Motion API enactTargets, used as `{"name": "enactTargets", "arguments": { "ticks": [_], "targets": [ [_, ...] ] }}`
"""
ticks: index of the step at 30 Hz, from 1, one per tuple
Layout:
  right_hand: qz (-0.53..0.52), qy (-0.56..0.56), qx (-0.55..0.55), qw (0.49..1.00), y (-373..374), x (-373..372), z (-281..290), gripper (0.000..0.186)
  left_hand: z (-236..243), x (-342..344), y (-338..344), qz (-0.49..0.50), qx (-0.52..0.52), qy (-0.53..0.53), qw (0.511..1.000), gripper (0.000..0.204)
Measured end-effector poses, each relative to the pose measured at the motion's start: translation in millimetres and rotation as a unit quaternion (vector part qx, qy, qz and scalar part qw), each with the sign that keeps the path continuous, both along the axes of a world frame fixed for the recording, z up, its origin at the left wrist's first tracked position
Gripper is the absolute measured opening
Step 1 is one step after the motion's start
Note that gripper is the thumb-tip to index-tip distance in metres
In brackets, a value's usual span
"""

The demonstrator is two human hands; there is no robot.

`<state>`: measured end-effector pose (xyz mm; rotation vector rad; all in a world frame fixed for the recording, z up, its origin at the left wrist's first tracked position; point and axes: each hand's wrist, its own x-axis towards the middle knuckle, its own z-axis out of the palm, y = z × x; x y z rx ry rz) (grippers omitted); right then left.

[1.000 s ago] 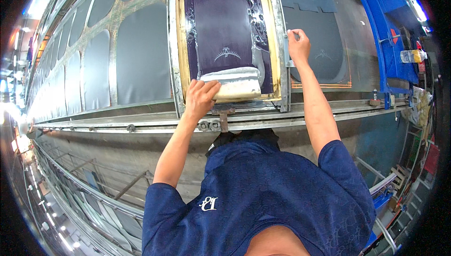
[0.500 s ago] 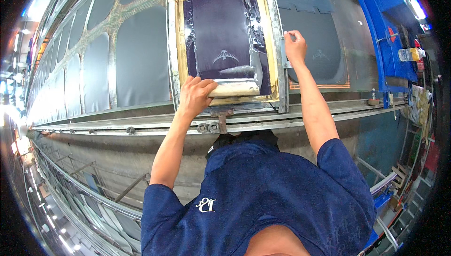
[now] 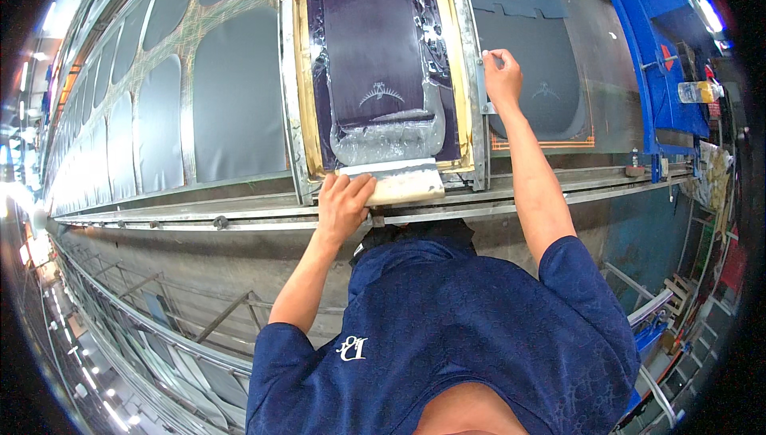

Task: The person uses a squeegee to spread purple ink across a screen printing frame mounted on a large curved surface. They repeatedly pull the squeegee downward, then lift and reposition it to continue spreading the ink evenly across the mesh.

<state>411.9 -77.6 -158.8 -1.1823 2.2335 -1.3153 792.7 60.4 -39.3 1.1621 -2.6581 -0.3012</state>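
Note:
My left hand (image 3: 345,202) grips a pale squeegee (image 3: 411,187) at its left end, just beyond the near edge of a framed printing screen (image 3: 384,52). The screen has a dark purple mesh with a light emblem, lettering and yellowed tape along its edges. Pale wet ink lies pooled (image 3: 387,141) at its near end and in streaks along its sides. My right hand (image 3: 503,76) is closed in a pinch at the screen's right metal rail (image 3: 482,156); what the fingertips hold is too small to make out.
Rows of dark grey cut panels (image 3: 236,100) lie on the long table to the left, another printed panel (image 3: 535,68) right of the screen. A metal rail (image 3: 175,219) runs along the near edge. A blue machine part (image 3: 654,12) and a bottle (image 3: 696,92) are at the right.
My left hand and the squeegee have moved toward me, off the screen's near end, uncovering pale ink there. My right hand has dipped and risen slightly, staying at the right rail.

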Motion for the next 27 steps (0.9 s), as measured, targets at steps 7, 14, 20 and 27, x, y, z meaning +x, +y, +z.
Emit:
{"name": "enactTargets", "arguments": {
  "ticks": [7, 14, 20, 27],
  "targets": [
    [0.007, -0.029, 0.020, 0.999, 9, 7, 28, 0.023, -10, -10, -38, 0.004, -0.039, 0.005, 0.999, 0.057],
    [-0.001, -0.028, 0.017, 0.999, 11, 13, 35, 0.021, -26, -25, -203, 0.004, -0.113, 0.018, 0.993, 0.052],
    [-0.008, -0.038, 0.032, 0.999, 11, 14, 34, 0.022, -17, -59, -371, 0.013, -0.157, 0.017, 0.987, 0.039],
    [-0.011, -0.070, 0.065, 0.995, 8, 14, 34, 0.020, 3, -53, -362, -0.019, -0.082, 0.060, 0.995, 0.033]
  ]
}}
